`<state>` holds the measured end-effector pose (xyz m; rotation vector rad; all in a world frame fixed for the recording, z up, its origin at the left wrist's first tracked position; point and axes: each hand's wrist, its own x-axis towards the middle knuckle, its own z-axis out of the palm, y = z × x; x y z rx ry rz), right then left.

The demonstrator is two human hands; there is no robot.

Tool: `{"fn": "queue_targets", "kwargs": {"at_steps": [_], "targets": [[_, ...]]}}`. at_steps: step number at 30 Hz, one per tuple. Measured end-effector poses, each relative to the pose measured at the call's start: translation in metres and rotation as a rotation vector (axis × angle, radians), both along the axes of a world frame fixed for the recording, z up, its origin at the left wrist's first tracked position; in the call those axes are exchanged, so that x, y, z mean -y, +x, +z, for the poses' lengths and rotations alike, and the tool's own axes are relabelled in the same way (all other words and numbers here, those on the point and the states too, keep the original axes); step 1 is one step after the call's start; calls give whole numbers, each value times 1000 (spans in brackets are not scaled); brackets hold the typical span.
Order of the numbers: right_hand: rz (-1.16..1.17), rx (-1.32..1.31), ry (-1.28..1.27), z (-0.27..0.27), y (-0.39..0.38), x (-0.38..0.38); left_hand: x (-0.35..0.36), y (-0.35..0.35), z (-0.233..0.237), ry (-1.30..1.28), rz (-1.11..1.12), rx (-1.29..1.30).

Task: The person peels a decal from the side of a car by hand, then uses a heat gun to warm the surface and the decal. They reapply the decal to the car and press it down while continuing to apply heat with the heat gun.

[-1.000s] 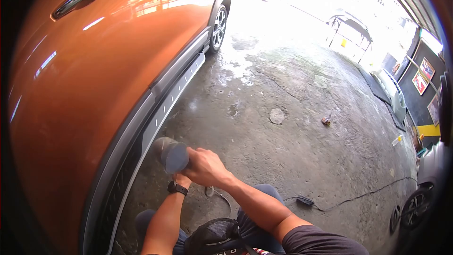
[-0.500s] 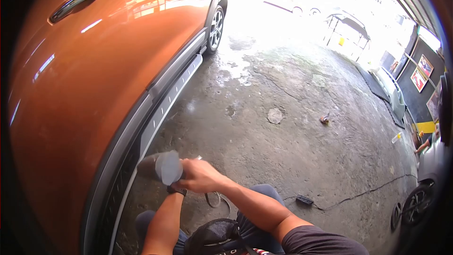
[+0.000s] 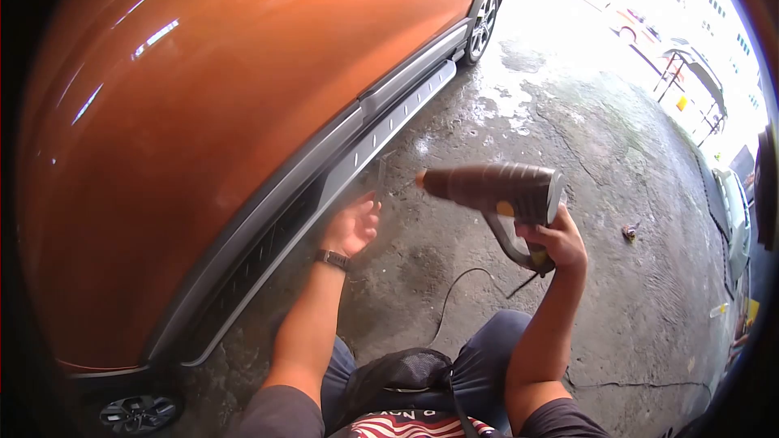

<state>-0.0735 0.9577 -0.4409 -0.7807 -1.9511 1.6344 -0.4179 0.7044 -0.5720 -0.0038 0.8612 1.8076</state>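
A dark heat gun (image 3: 487,186) with an orange-tinted nozzle tip points left, its grip and cord hanging down. My right hand (image 3: 556,237) is wrapped round its handle. Nearer the car, my left hand (image 3: 354,227) is palm up, with a dark watch on the wrist. A thin, blurred, see-through strip rises from its fingers, which look curled round its lower end. Beside this hand runs the silver and black side step (image 3: 357,154) of the orange car (image 3: 243,105).
Wet, rough concrete floor (image 3: 454,276) lies below, crossed by a black cord. A small crumpled object (image 3: 630,232) rests on it at the right. Car wheels show at the top and lower left. A bumper-like part (image 3: 734,227) stands at the far right.
My hands, close together before, are now apart. The heat gun has swung to the right and shows side-on. The view has shifted, so the car appears farther right.
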Motion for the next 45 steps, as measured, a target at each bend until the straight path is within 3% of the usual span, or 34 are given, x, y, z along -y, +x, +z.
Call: {"fn": "queue_targets", "kwargs": {"at_steps": [3,6,9,13,16,20,27,31,33,34,36,39,44,45], "targets": [[47,-51,-97,-18,13,-7,-1,-1,2,17,13,52],[29,-87,-162,6,1,9,1,-5,-2,39,0,70],[-102,-70,-89,2,-8,3,1,-9,-6,83,-35,111],[-24,28,-18,-17,1,-12,2,-4,6,49,-2,72],[2,-40,-94,-44,1,-25,2,-5,8,49,-2,81],[-9,56,-71,7,-16,1,1,-3,12,15,-2,98],[110,-66,-133,-6,-14,-6,1,-2,13,-6,1,99],[5,10,-93,-2,-22,-4,-1,-1,12,-3,-3,97],[56,120,-130,5,-15,-4,-2,1,15,-180,-26,-254],[57,120,-131,2,-11,-7,-5,3,12,-180,-26,-254],[62,22,-129,-7,-7,-12,-13,8,2,-472,358,-1613],[1,-43,-107,-1,-11,-11,-12,26,27,-529,450,-1781],[-49,-59,-130,-26,-1,-26,-15,32,28,-556,476,-1737],[-27,-17,-100,-39,2,-34,-17,26,19,-442,425,-1270]]}}
